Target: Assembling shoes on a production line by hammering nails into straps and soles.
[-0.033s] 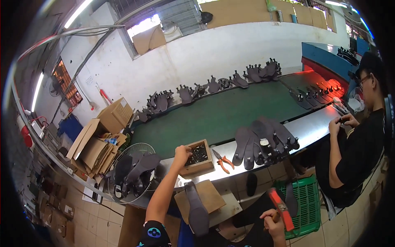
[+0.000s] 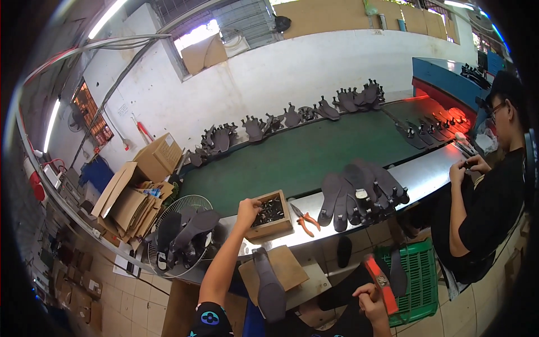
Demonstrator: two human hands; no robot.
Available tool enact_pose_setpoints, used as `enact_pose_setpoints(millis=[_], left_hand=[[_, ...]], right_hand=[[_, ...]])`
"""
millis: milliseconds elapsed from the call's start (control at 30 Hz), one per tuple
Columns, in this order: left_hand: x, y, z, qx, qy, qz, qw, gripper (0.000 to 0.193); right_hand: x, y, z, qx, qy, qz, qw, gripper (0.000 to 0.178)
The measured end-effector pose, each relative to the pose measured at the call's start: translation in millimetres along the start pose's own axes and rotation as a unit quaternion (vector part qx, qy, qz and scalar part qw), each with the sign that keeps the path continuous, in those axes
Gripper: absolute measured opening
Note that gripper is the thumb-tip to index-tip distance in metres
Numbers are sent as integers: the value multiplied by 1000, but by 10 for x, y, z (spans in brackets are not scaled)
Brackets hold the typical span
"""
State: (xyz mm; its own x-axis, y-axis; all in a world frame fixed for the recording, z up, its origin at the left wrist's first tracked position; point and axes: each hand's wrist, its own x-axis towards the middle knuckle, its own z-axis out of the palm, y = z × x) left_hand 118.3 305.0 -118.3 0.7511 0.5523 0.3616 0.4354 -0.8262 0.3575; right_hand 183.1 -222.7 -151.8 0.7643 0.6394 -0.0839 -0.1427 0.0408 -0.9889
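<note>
My left hand (image 2: 248, 213) reaches over the left side of a small wooden box (image 2: 272, 228) that holds many small dark pieces. Its fingers are bent together at the pieces; anything between the fingertips is too small to make out. My right hand (image 2: 370, 303) is closed round the handle of a hammer with a red head (image 2: 382, 283), held up at the lower right. Between my arms a long dark grey shoe sole (image 2: 270, 292) lies partly on a tan board (image 2: 289, 267), its narrow end toward the box.
Orange-handled pliers (image 2: 306, 222) lie right of the box. Dark soles are piled on the metal ledge (image 2: 418, 174) and in a wire basket (image 2: 150, 255). Beyond runs a green conveyor belt (image 2: 269, 163). A green crate (image 2: 421, 281) stands at right, near a seated co-worker (image 2: 477, 208).
The hammer in my right hand has shifted slightly left and tilted a little. My left hand stays at the box.
</note>
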Motion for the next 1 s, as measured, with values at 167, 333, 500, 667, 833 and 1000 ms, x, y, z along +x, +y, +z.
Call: enact_pose_setpoints(millis=[167, 333, 500, 667, 833, 1000], left_hand=[[-298, 127, -363, -195, 187, -147, 952, 20], [-931, 1750, -903, -403, 257, -89, 874, 19], [-1817, 2493, -1185, -383, 309, -13, 871, 29], [-2042, 2685, -1304, -534, 272, -62, 798, 34], [-2183, 2665, -1227, -632, 313, -160, 690, 18], [-2297, 2635, -1115, -589, 360, -162, 706, 21]], right_hand=[[342, -282, 412, 5, -94, -88, 992, 16], [625, -860, 767, 58, -168, -128, 976, 20], [583, -1348, 1334, 133, -257, -105, 952, 33], [373, -1490, 1431, 88, -265, -51, 959, 35], [372, -1357, 1556, 55, -243, -195, 948, 34], [291, -1356, 1612, 24, -266, -129, 955, 34]])
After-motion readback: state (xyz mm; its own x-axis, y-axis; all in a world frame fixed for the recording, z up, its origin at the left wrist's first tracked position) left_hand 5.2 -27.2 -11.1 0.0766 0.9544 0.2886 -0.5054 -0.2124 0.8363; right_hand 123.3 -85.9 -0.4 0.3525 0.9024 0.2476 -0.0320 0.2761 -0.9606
